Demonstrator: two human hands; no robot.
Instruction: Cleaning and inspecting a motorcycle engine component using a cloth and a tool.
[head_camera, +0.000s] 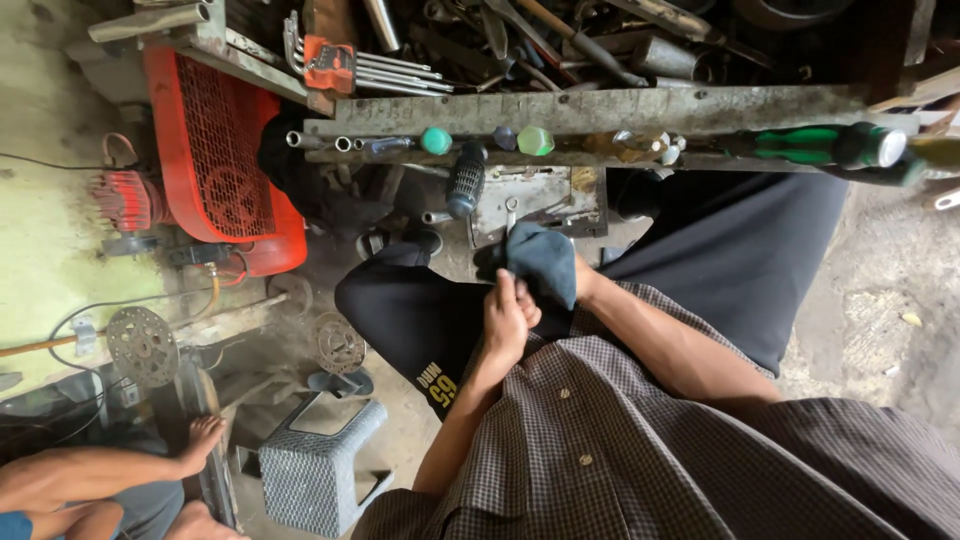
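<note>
Both my hands meet in front of my checked shirt, over my black shorts. A dark blue cloth (542, 262) is bunched between them. My left hand (508, 322) grips the cloth's lower edge with curled fingers. My right hand (583, 285) is mostly wrapped inside the cloth, with only the wrist and heel of the hand showing. I cannot tell whether anything else is inside the cloth.
A metal rack (600, 108) ahead holds screwdrivers with green handles (820, 145), a hex key set (345, 68) and several other tools. A red compressor (215, 160) stands at left. A grey plastic stool (315, 470), brake discs (142, 345) and another person's foot (200, 440) are at lower left.
</note>
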